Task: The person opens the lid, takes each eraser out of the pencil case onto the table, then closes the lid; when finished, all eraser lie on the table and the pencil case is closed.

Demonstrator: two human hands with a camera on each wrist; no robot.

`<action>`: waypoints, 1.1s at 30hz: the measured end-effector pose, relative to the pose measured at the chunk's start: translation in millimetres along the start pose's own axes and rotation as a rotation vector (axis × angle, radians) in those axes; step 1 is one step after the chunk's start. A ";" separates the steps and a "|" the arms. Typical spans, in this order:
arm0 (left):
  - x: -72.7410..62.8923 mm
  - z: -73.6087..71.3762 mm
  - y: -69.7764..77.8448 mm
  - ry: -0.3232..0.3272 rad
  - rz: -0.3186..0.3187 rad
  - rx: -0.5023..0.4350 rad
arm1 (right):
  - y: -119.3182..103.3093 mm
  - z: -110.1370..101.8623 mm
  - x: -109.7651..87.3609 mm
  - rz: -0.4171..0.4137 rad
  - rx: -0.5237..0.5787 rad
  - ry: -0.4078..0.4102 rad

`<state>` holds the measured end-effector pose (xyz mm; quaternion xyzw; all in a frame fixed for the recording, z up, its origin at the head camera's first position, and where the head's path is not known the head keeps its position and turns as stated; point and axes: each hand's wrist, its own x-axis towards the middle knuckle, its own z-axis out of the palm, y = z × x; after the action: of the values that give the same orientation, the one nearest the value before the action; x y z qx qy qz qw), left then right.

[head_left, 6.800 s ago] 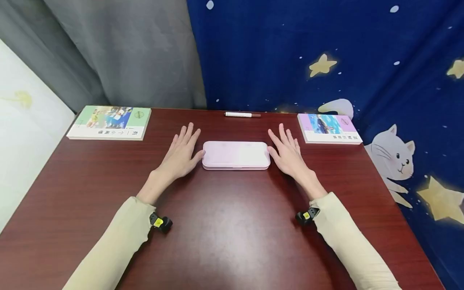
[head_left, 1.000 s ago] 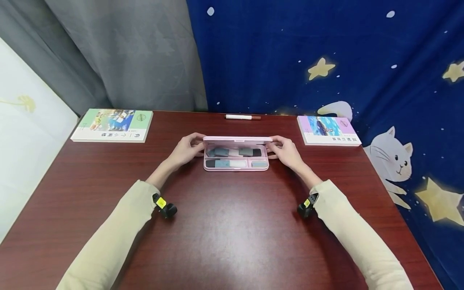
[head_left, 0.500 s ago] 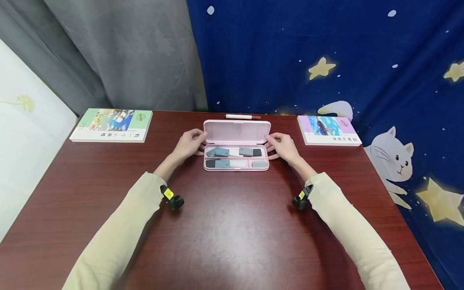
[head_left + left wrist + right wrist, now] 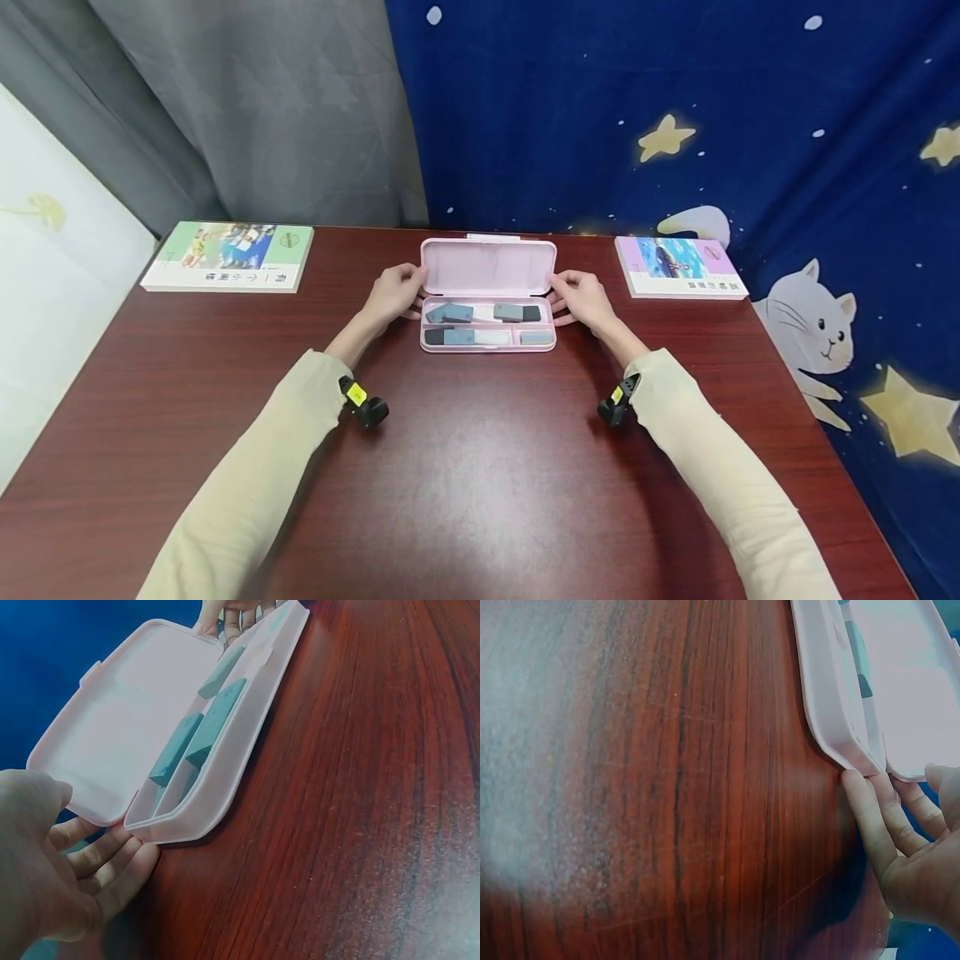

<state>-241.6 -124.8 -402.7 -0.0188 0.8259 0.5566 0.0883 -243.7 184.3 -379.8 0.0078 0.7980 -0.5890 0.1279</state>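
Observation:
A pale pink pencil case [image 4: 488,350] stands on the table in front of me, its lid [image 4: 487,268] raised and leaning back. Inside, in the divided compartments, lie several blue-grey, black and white block-shaped pieces [image 4: 459,337]; their kind is unclear. At the left end my left hand [image 4: 392,296] pinches the lid's edge, thumb on the inner side, other fingers low by the hinge, as the left wrist view shows. My right hand [image 4: 585,300] pinches the opposite end the same way, with fingertips [image 4: 853,780] touching the base's corner in the right wrist view.
A green-covered book [image 4: 228,258] lies at the back left of the dark red wooden table [image 4: 480,492], and a purple-covered book [image 4: 681,268] at the back right. Behind the lid, a white marker [image 4: 492,237] is mostly hidden. Grey and blue curtains hang along the back edge.
The pencil case, shut at first with flat hands beside it, is open now. Over the last second both hands have swung the lid up and back, so it covers most of the marker.

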 end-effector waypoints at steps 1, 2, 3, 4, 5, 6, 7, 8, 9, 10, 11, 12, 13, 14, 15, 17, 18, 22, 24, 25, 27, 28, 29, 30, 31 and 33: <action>0.0 0.0 0.0 0.001 -0.002 0.003 | -0.1 0.1 0.3 0.001 0.003 -0.002; -0.2 0.0 -0.1 0.001 -0.004 0.009 | 0.1 0.0 0.8 0.003 0.005 -0.003; -0.6 0.0 -0.1 -0.002 -0.005 0.011 | 0.9 0.0 1.7 0.004 0.006 -0.004; -0.9 -0.2 -0.4 -0.004 -0.006 0.011 | 2.3 -0.2 3.1 0.006 0.007 -0.004; -1.3 -0.4 -0.7 -0.005 -0.005 0.008 | 4.3 -0.6 5.0 0.007 0.007 -0.004; -1.8 -0.6 -1.0 -0.005 -0.002 0.003 | 7.0 -1.1 7.3 0.008 0.009 -0.003; -2.8 -1.1 -1.1 -0.008 0.004 0.005 | 10.3 -1.6 9.9 0.007 0.013 -0.003; -4.1 -1.6 -1.1 -0.011 0.013 0.008 | 13.7 -2.0 12.4 0.005 0.019 -0.003; -5.3 -1.9 -1.2 -0.014 0.024 0.007 | 17.1 -2.4 14.7 0.003 0.024 -0.002; -6.6 -2.0 -1.8 -0.015 0.038 0.010 | 20.1 -2.8 16.6 0.001 0.029 -0.001; -8.3 -2.2 -2.1 -0.017 0.052 0.011 | 22.6 -3.3 17.8 -0.001 0.031 -0.001; -10.1 -2.1 -2.9 -0.017 0.067 0.013 | 24.2 -3.6 18.4 -0.004 0.035 0.000; -12.3 -1.9 -3.5 -0.015 0.079 0.012 | 25.7 -3.6 18.9 -0.007 0.034 0.002; -14.4 -1.5 -4.4 -0.014 0.090 0.008 | 26.7 -3.6 19.2 -0.010 0.031 0.005; -16.4 -0.9 -5.7 -0.011 0.103 0.002 | 27.3 -3.7 19.1 -0.013 0.026 0.007; -20.6 -0.2 -8.5 -0.005 0.133 0.007 | 27.9 -3.7 18.5 -0.020 0.014 0.012; -22.4 0.4 -9.9 -0.006 0.154 0.016 | 28.2 -3.8 18.6 -0.024 0.010 0.016; -27.8 1.3 -15.8 -0.052 0.274 0.052 | 27.8 -4.3 17.0 -0.030 -0.006 0.027; -30.1 1.1 -18.5 -0.097 0.334 0.066 | 27.4 -4.1 16.5 -0.027 -0.003 0.025; -31.2 0.5 -20.0 -0.124 0.356 0.072 | 27.1 -3.9 15.9 -0.025 -0.004 0.024; -33.9 -1.4 -22.8 -0.177 0.389 0.088 | 26.9 -3.3 15.7 -0.021 -0.003 0.020; -35.0 -2.2 -24.2 -0.198 0.396 0.094 | 27.0 -3.0 15.8 -0.019 -0.003 0.019; -36.3 -3.2 -25.2 -0.216 0.400 0.100 | 26.9 -2.7 16.0 -0.019 -0.003 0.019; -37.1 -4.2 -26.4 -0.231 0.401 0.105 | 26.8 -2.6 16.2 -0.018 -0.004 0.020; -38.0 -5.2 -27.2 -0.243 0.399 0.106 | 26.7 -2.4 16.5 -0.018 -0.004 0.021; -38.4 -6.5 -29.0 -0.254 0.401 0.109 | 26.4 -2.0 17.1 -0.021 -0.001 0.022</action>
<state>-200.9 -144.3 -420.5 0.2204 0.8242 0.5155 0.0800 -256.3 192.0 -407.6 0.0060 0.7997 -0.5897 0.1127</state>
